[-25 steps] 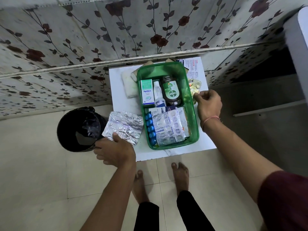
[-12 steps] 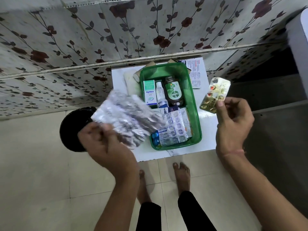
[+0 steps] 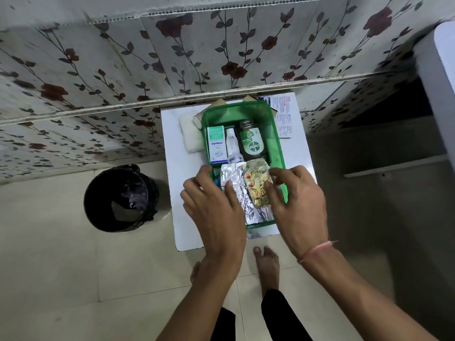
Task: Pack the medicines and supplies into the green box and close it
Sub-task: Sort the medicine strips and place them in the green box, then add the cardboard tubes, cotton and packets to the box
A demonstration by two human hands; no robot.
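Observation:
The green box (image 3: 278, 143) stands open on a small white table (image 3: 172, 153). In its far half lie an Optibex carton (image 3: 216, 143), a small white bottle (image 3: 231, 143) and a dark Dettol bottle (image 3: 251, 141). My left hand (image 3: 211, 207) presses silver blister strips (image 3: 256, 212) into the box's near half, thumb on the foil. My right hand (image 3: 295, 200) holds a gold blister strip (image 3: 257, 185) flat on top of the silver ones. What lies under the strips is hidden.
A white cloth pad (image 3: 190, 135) lies left of the box, and a printed leaflet (image 3: 283, 114) sits to its right at the back. A black bin (image 3: 120, 198) stands on the tiled floor to the left. The floral wall is right behind the table. My bare feet are under the table's front edge.
Both hands came down from the air over the box. The silver strips and the gold strip, held up half a second ago, now lie in the box's near half.

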